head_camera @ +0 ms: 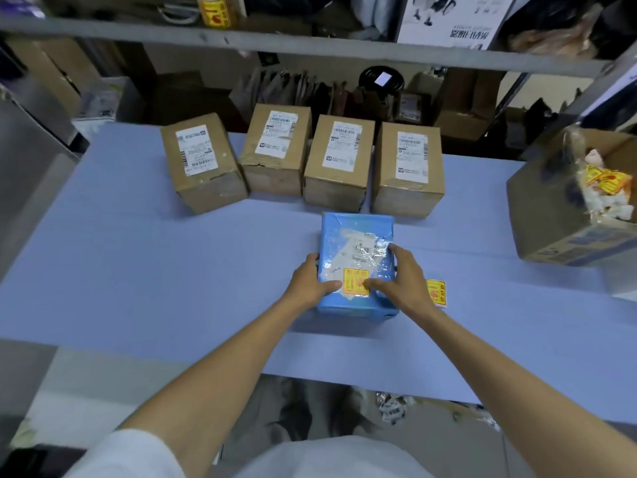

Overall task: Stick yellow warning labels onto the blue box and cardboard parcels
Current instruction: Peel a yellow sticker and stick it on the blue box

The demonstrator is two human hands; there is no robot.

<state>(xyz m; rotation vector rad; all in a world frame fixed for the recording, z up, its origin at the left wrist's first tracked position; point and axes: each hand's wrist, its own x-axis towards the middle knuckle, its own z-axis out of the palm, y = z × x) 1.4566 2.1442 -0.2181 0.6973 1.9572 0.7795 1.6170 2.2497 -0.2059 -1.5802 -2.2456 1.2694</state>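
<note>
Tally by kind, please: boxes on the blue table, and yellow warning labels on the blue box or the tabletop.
cardboard parcels: 4
blue box: 1
large open carton: 1
yellow warning labels: 2
Total: 8

Head-worn wide-angle camera, looking forward and down, close over the table (138,270), shelving (310,43) beyond
</note>
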